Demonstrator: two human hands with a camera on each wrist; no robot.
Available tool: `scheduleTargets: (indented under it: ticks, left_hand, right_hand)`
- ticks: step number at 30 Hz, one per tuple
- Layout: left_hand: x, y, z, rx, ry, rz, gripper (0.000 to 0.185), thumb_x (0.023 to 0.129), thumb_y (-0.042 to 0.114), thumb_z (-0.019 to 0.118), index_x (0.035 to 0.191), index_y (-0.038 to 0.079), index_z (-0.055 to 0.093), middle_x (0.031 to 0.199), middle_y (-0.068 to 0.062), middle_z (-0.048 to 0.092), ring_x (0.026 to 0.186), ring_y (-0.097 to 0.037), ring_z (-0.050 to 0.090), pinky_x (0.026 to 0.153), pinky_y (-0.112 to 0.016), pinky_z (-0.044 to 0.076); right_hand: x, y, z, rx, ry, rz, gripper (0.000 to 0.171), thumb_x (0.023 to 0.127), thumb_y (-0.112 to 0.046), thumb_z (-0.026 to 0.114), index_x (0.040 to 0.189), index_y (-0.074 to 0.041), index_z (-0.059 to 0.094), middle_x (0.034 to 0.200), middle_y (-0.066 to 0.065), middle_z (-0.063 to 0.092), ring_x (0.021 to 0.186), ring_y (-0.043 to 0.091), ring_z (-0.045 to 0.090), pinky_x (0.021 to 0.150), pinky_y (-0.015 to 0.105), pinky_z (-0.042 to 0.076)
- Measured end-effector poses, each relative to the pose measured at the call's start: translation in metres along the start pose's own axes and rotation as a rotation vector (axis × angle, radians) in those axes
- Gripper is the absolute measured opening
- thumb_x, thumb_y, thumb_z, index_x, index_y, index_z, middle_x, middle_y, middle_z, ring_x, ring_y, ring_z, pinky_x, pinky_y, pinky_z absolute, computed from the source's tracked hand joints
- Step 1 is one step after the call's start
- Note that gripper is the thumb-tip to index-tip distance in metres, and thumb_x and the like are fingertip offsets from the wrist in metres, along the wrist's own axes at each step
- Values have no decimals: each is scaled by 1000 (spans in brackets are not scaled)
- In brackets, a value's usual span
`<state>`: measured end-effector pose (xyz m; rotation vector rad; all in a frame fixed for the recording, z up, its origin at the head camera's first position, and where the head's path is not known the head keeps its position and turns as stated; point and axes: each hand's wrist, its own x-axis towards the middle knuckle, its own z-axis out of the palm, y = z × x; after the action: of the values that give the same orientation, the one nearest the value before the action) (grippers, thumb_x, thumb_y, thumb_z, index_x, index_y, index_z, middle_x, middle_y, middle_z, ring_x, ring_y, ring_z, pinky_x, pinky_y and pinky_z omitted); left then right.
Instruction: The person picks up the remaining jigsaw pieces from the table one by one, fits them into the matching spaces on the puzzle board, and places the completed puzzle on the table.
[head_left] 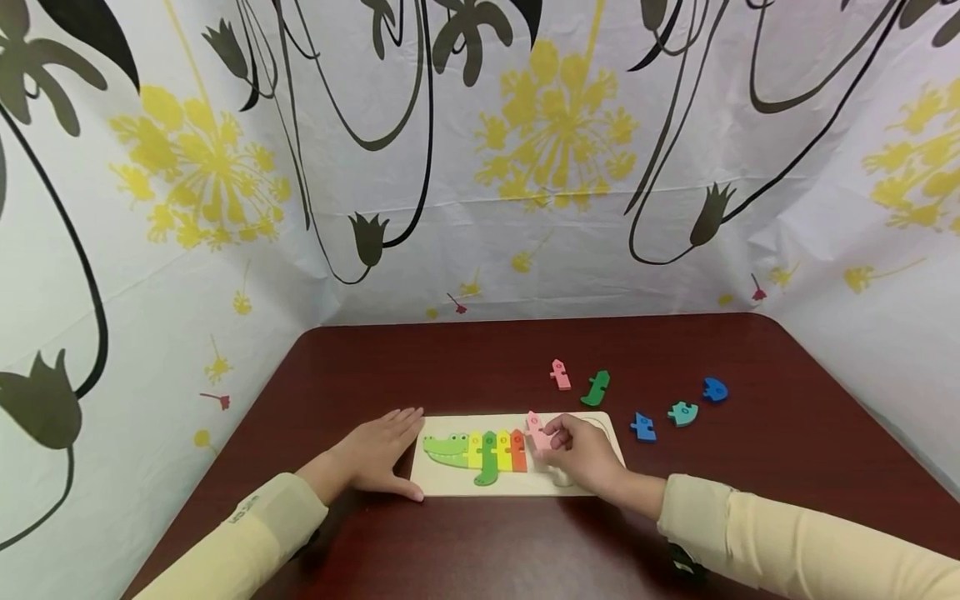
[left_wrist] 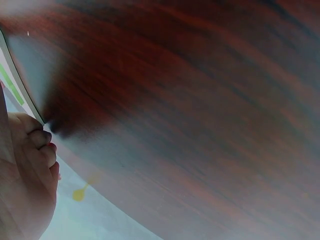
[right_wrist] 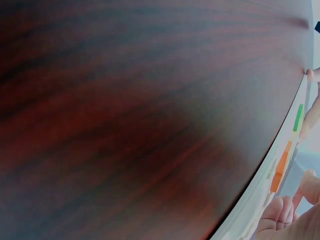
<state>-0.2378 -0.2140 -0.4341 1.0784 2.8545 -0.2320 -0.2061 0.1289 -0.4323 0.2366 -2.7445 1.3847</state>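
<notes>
A pale wooden puzzle board (head_left: 525,486) lies on the table, with a green crocodile head piece (head_left: 447,451) at the left of its recess. Yellow, green and orange body pieces follow the head, ending at an orange piece (head_left: 518,451). My left hand (head_left: 375,457) rests at the board's left edge, its fingers extended and thumb spread toward the near corner. Over the board, just right of the orange piece, my right hand (head_left: 588,457) pinches a pink puzzle piece (head_left: 536,431) between thumb and fingers. In the right wrist view the pink piece is hidden.
Loose pieces lie beyond and right of the board: a pink one (head_left: 560,375), a green leg piece (head_left: 597,388), a blue one (head_left: 643,427), a teal one (head_left: 682,413) and a rounded blue one (head_left: 716,389). A patterned white cloth (head_left: 450,192) hangs behind the dark table (head_left: 420,367).
</notes>
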Motion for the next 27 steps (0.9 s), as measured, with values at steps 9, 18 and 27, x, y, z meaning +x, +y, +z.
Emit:
scheduleTargets:
  ticks: [9, 18, 27]
  left_hand:
    - [1, 0, 2, -8, 10, 0, 122, 72, 91, 39, 151, -1, 28, 157, -17, 25, 144, -27, 22, 115, -39, 23]
    - [1, 1, -1, -14, 16, 6, 121, 72, 89, 42, 151, -2, 28, 157, -17, 25, 144, -28, 23, 115, -39, 22]
    - [0, 0, 0, -9, 20, 9, 121, 73, 89, 40, 151, -2, 28, 157, -17, 25, 144, -28, 23, 115, -39, 23]
  right_hand:
    - [-8, 1, 5, 25, -31, 8, 26, 73, -6, 84, 88, -7, 63, 71, 0, 54, 65, 14, 50, 58, 26, 44]
    - [-7, 2, 7, 17, -47, 8, 26, 73, -6, 84, 88, -7, 62, 71, 0, 54, 65, 14, 50, 57, 27, 44]
    - [-6, 4, 10, -8, -43, 6, 27, 72, -5, 85, 86, -6, 62, 71, 0, 54, 64, 14, 49, 57, 26, 44]
